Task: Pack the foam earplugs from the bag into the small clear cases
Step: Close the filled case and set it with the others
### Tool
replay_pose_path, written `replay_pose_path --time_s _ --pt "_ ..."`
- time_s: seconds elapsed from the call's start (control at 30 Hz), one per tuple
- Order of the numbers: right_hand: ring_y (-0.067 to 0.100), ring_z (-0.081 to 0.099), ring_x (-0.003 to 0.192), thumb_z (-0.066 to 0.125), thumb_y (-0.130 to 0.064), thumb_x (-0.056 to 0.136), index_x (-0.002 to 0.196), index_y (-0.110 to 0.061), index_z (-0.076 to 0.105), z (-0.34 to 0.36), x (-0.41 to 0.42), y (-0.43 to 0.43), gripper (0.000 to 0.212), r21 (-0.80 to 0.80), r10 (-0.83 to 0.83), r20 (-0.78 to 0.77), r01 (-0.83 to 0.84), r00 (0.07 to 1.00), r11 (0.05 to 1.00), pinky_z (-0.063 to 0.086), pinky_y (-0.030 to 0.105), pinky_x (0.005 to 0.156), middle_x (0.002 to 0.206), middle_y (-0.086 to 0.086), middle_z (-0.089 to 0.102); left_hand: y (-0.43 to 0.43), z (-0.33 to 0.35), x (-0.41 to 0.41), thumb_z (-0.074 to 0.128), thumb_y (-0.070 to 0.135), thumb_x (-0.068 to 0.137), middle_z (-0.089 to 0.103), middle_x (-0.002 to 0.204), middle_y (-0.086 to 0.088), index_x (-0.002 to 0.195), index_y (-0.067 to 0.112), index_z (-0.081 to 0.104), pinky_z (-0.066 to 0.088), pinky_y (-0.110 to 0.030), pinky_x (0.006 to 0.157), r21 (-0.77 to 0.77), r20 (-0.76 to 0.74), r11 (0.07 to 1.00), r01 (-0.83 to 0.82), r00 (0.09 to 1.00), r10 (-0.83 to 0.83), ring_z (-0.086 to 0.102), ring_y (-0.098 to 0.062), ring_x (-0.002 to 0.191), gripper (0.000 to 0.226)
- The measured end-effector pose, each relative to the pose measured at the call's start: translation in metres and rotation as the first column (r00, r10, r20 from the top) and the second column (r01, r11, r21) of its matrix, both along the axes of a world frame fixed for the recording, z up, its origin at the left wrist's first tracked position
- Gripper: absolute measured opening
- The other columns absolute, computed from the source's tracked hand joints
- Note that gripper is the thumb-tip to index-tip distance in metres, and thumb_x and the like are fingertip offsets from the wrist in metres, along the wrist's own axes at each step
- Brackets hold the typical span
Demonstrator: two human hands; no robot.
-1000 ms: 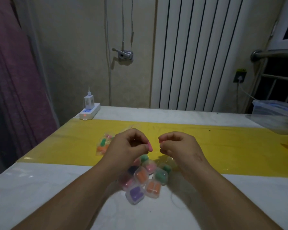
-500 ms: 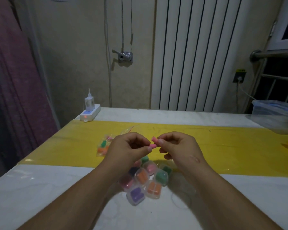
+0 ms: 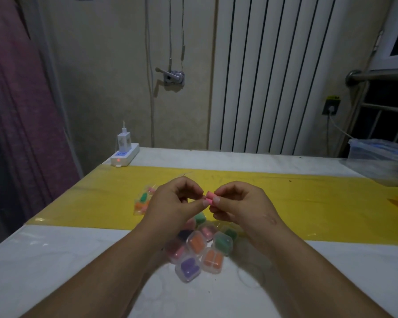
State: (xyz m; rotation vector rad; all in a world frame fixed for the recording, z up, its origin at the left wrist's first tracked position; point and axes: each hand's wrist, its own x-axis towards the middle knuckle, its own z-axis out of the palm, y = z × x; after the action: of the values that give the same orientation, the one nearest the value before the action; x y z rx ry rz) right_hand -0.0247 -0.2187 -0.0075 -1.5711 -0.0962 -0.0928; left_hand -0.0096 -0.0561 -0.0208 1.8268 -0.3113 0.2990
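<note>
Pink earplugs (image 3: 210, 198) pinched betw. L hand (image 3: 172, 203) & R hand (image 3: 241, 203), fingers curled, above filled cases (image 3: 196, 243)

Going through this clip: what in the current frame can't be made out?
All in the head view:
- pink earplugs: pinched between the left hand and right hand. Fingertips cover their ends, so who holds which is unclear.
- bag: the left hand hides its right part.
- clear cases: the wrists cover the far ones, so they can't be counted.
- plastic box: cut off by the right edge.
</note>
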Motion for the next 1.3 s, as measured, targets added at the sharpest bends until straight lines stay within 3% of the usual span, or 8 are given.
replay_pose_path --time_s 0.23,0.4,0.5,0.67,0.83,1.13,1.23,1.3 --pt "0.02 0.068 0.068 0.075 -0.004 0.08 0.092 0.008 0.064 0.002 0.009 -0.014 0.02 0.009 -0.069 0.008 0.069 0.998 0.998 0.059 0.03 0.067 0.084 0.018 0.075 -0.005 -0.002 -0.001 0.077 0.015 0.079 0.062 0.068 0.02 0.076 0.025 0.067 0.042 -0.013 0.052 0.126 0.077 0.992 -0.017 0.997 0.008 0.048 -0.001 0.057 0.014" --pt "0.027 0.07 0.08 0.075 -0.002 0.08 0.085 0.002 0.064 0.001 0.016 -0.026 0.013 -0.02 -0.129 0.017 0.129 0.992 0.991 0.058 0.033 0.068 0.087 0.022 0.073 -0.016 -0.005 -0.007 0.071 0.03 0.082 0.061 0.076 0.023 0.076 0.038 0.063 0.042 -0.028 0.071 0.426 0.246 0.904 -0.038 0.966 -0.075 0.051 -0.004 0.084 0.013" --pt "0.026 0.072 0.082 0.076 -0.003 0.08 0.085 0.002 0.065 0.0 0.019 -0.032 0.013 -0.049 -0.166 0.008 0.166 0.986 0.985 0.059 0.033 0.069 0.084 0.02 0.074 -0.028 -0.001 -0.017 0.065 0.036 0.086 0.06 0.082 0.024 0.089 0.035 0.07 0.039 -0.026 0.079 0.526 0.293 0.85 0.019 0.934 -0.202 0.047 -0.002 0.091 0.005" --pt "0.032 0.072 0.089 0.077 -0.005 0.08 0.086 0.001 0.066 -0.003 0.023 -0.041 0.014 -0.076 -0.201 -0.015 0.199 0.98 0.977 0.058 0.032 0.068 0.081 0.015 0.075 -0.043 -0.008 -0.023 0.051 0.04 0.088 0.067 0.101 0.017 0.114 0.04 0.066 0.041 -0.038 0.082 0.801 0.326 0.597 0.047 0.803 -0.5 0.051 -0.012 0.098 0.031" --pt "0.031 0.073 0.09 0.076 -0.005 0.081 0.084 -0.001 0.065 -0.004 0.025 -0.041 0.012 -0.087 -0.2 -0.007 0.199 0.98 0.976 0.059 0.035 0.071 0.083 0.015 0.075 -0.042 -0.014 -0.023 0.044 0.058 0.09 0.065 0.105 0.017 0.127 0.045 0.057 0.035 -0.034 0.081 0.909 0.289 0.417 -0.017 0.746 -0.6 0.047 -0.013 0.098 0.041" --pt "0.018 0.074 0.078 0.071 0.0 0.083 0.081 -0.003 0.064 -0.006 0.021 -0.035 0.009 -0.092 -0.169 0.002 0.169 0.986 0.981 0.058 0.032 0.066 0.078 0.008 0.074 -0.044 -0.01 -0.026 0.059 0.056 0.086 0.061 0.11 0.012 0.113 0.037 0.06 0.031 -0.03 0.096 0.877 0.259 0.479 0.037 0.803 -0.537 0.045 -0.009 0.11 0.033" --pt "0.017 0.071 0.074 0.07 -0.001 0.085 0.083 -0.005 0.062 -0.005 0.021 -0.034 0.009 -0.094 -0.168 0.008 0.168 0.986 0.981 0.056 0.03 0.062 0.079 0.009 0.074 -0.044 -0.005 -0.032 0.062 0.053 0.083 0.06 0.105 0.012 0.112 0.036 0.059 0.026 -0.016 0.086 0.843 0.289 0.535 0.051 0.797 -0.531 0.038 -0.003 0.102 0.033" --pt "0.019 0.068 0.071 0.069 -0.004 0.086 0.089 -0.007 0.058 -0.003 0.021 -0.034 0.012 -0.081 -0.194 0.012 0.194 0.981 0.978 0.055 0.031 0.06 0.075 0.007 0.073 -0.04 0.001 -0.03 0.063 0.052 0.079 0.058 0.094 0.02 0.106 0.037 0.06 0.029 -0.013 0.08 0.753 0.324 0.653 0.083 0.816 -0.478 0.04 0.0 0.093 0.031"
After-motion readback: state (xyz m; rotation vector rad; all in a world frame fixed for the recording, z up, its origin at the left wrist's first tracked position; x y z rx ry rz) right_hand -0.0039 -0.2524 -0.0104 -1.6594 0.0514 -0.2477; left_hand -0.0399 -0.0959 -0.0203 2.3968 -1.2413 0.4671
